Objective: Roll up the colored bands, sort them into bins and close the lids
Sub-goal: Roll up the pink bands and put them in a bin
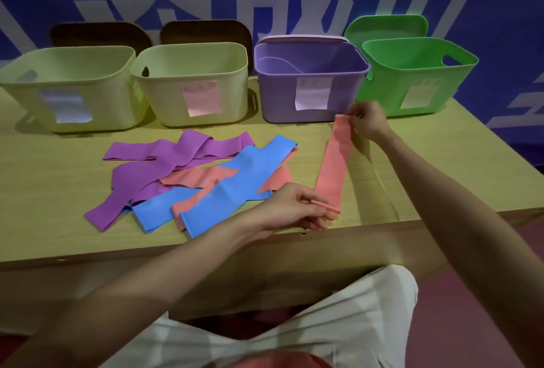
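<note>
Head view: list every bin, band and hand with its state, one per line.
Left cream bin: open.
Second cream bin: open.
Purple bin: open.
Green bin: open.
Salmon band: stretched flat, unrolled.
Band pile: unrolled.
Left hand: pinching near end.
Right hand: pinching far end.

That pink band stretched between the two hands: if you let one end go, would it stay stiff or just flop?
Probably flop. The pink band lies flat along the table between the right hand and the left hand, thin like the limp, draped bands in the pile. It looks light, and its near end already curls, so it likely rolls easily.
</note>
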Demonstrator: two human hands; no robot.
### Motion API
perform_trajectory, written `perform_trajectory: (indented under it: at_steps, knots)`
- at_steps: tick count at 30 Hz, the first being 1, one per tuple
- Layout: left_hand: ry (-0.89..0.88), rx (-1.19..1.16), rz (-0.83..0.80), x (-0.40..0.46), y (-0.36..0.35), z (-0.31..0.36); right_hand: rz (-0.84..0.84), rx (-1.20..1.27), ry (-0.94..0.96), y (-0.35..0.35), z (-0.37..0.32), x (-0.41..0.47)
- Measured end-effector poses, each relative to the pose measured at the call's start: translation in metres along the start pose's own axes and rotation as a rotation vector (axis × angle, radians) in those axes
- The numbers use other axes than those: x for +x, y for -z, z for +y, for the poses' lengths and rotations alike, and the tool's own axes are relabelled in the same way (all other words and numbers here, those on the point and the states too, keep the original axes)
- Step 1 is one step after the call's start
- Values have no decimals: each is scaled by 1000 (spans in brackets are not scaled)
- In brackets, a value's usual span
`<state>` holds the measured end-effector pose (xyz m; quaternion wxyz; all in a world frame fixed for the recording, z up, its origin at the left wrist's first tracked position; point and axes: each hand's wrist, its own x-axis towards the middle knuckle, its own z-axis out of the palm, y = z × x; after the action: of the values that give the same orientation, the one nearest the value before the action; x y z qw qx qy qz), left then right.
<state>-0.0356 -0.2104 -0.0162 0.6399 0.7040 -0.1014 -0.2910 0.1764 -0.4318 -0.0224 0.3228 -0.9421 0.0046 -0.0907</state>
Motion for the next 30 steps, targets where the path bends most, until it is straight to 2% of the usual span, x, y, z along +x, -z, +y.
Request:
perform_trajectory:
  at_steps: [4, 7, 9, 12, 15, 19, 22, 30]
  knots:
    - [-1, -54, -13, 3, -4, 0, -38, 69, -17, 5, -2, -20]
    - [-28, 33, 8, 3, -3, -3, -15, 137, 40, 11, -4, -60]
    - [-57, 223, 53, 2, -2, -6, -62, 168, 131, 10, -5, -97]
    - [-180, 637, 165, 2, 0, -11, -162, 139, 231, 7, -5, -149]
    - [-346, 877, 247, -2, 1, -14, -145, 152, 287, 4, -8, -184]
    - [-415, 928, 344, 1, 9, -21, -85, 243, 336, -1, -18, -219]
    - [-474, 908, 303, 3, 15, -21, -97, 303, 358, -4, -25, -237]
    - [-495, 876, 299, 7, 13, -24, 28, 202, 379, -12, -25, -262]
